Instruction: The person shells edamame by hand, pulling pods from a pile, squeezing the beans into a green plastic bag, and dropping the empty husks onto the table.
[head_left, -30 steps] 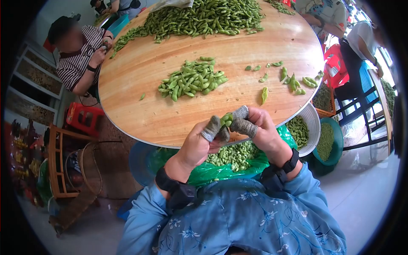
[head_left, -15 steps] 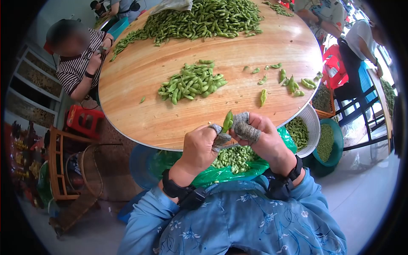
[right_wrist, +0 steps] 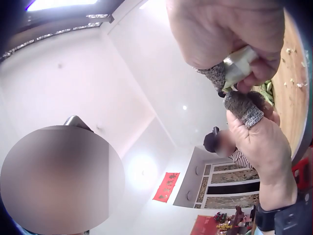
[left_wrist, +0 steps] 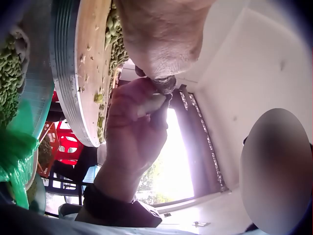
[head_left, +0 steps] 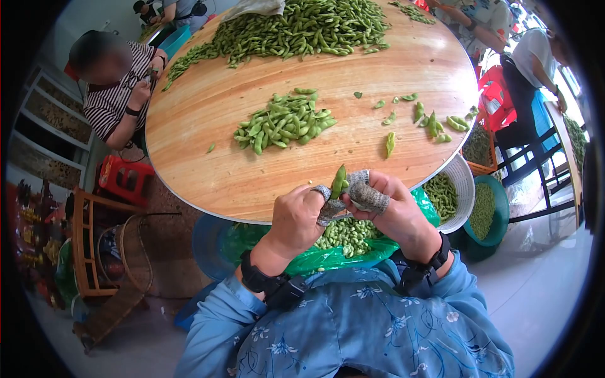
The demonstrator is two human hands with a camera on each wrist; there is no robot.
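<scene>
A green soybean pod [head_left: 339,181] stands nearly upright between my two hands, close over the table's near edge. My left hand [head_left: 293,220] pinches its lower part, with grey knit covers [head_left: 329,211] on thumb and finger. The right hand [head_left: 403,211], with similar covers, meets the left fingertips at the pod. In the right wrist view a pale green flat piece [right_wrist: 239,64] lies tucked inside the curled right fingers. Below the hands, shelled beans [head_left: 348,236] lie on a green plastic bag [head_left: 309,259].
The round wooden table [head_left: 208,120] carries a small pod heap [head_left: 283,121], a large pod pile [head_left: 309,28] and scattered pods [head_left: 435,123]. To the right stand a white basket [head_left: 465,189] and a teal basin [head_left: 500,205]. A person [head_left: 120,94] sits at left, by a red stool [head_left: 126,179].
Both hands have come a little lower, and the left has turned so its back faces up. The pod now points upward, more exposed. The seated person's head has bent forward.
</scene>
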